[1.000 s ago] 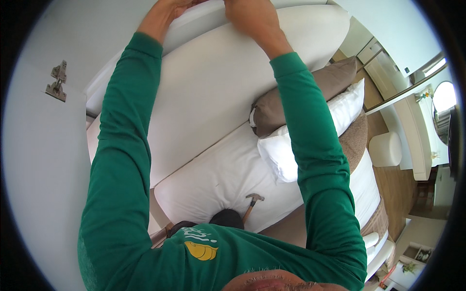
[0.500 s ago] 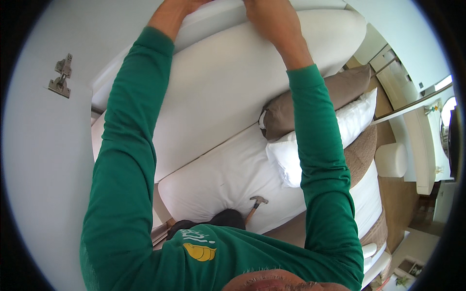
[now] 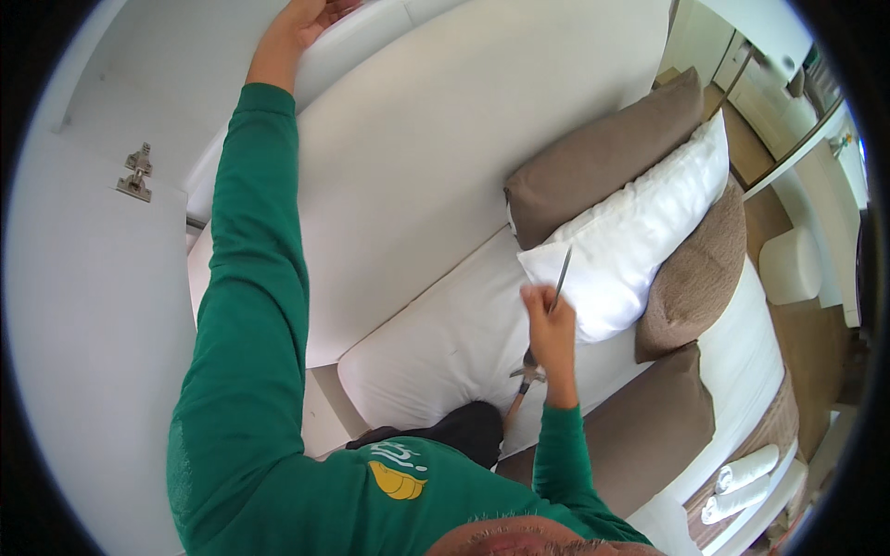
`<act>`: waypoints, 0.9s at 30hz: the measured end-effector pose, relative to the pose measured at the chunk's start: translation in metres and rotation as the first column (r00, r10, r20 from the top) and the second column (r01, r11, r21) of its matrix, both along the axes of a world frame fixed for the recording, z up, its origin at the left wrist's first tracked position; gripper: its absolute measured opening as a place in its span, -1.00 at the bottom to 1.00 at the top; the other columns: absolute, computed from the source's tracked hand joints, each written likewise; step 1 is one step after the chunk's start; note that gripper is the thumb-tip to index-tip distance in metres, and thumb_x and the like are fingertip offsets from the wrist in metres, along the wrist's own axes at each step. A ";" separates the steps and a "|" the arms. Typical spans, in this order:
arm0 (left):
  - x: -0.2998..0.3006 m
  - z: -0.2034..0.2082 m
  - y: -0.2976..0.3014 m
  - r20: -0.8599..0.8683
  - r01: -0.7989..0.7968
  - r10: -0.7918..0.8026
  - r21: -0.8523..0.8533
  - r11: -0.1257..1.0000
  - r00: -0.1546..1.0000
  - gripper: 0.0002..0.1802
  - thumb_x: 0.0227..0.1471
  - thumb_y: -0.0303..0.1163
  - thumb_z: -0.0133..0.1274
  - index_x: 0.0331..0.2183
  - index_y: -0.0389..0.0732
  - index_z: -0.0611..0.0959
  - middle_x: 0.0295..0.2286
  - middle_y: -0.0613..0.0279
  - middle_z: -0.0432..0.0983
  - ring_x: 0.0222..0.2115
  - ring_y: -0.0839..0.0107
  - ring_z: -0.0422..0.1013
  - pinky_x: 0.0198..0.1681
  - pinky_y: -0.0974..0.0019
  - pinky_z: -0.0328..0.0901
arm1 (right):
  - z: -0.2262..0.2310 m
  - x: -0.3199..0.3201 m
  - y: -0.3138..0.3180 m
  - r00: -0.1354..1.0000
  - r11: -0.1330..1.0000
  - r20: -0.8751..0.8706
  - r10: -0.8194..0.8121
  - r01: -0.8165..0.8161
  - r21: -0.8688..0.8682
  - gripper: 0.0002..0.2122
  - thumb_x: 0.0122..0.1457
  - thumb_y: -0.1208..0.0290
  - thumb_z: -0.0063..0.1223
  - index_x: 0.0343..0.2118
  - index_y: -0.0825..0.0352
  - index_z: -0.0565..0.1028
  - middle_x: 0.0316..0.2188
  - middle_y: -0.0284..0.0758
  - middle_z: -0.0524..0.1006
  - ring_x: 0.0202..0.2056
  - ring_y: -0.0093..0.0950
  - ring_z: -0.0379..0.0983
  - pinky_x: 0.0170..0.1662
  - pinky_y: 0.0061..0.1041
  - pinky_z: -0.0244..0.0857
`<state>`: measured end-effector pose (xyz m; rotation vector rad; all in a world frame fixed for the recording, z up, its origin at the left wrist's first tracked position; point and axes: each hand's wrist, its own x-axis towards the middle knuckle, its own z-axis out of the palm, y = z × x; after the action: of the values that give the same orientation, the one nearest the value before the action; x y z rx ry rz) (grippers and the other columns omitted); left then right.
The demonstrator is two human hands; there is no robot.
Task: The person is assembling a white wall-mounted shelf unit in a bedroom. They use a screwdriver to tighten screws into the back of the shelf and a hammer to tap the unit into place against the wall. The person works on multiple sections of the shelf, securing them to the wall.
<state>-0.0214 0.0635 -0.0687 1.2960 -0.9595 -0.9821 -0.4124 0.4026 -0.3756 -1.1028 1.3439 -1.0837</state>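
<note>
At the top left, my left hand (image 3: 315,18) is raised to the edge of a white panel (image 3: 371,37). Its fingers are loosely bent and apart, partly cut off by the picture's upper rim, and I see nothing in them. Lower down, my right hand (image 3: 553,338) is closed around a screwdriver-like tool (image 3: 564,269) whose thin metal shaft points up and away over the bed; most of its handle is hidden in the fist. Just below that hand a claw hammer (image 3: 515,404) with a wooden handle lies on the white bedding, next to my dark-clothed leg (image 3: 468,431).
A white padded headboard (image 3: 399,176) spans the middle. Brown pillows (image 3: 607,157) and a white pillow (image 3: 640,232) lie right of it. A metal hinge (image 3: 137,173) sits on the white cabinet at left. Rolled towels (image 3: 742,477) and a white stool (image 3: 790,266) are farther right.
My right hand has come down from the upper panel to above the hammer, the metal-shafted tool now showing in it. My left hand stays high, slightly farther left.
</note>
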 end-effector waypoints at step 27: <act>-0.075 -0.023 0.088 0.855 0.104 0.398 -0.452 0.886 0.333 -0.44 0.16 0.04 0.35 -0.04 -0.24 0.75 -0.06 0.09 0.72 -0.10 0.23 0.61 0.03 0.22 0.45 | -0.278 0.044 0.346 0.965 0.794 -0.246 0.095 0.075 0.603 -0.60 0.25 0.10 0.30 -0.28 0.47 0.65 -0.39 -0.05 0.69 -0.29 -0.18 0.66 -0.13 -0.20 0.48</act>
<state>-0.0965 0.1520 -0.0920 1.4923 -1.7773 0.3336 -0.3680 0.7488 -0.6533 -0.7713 1.7354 -0.4250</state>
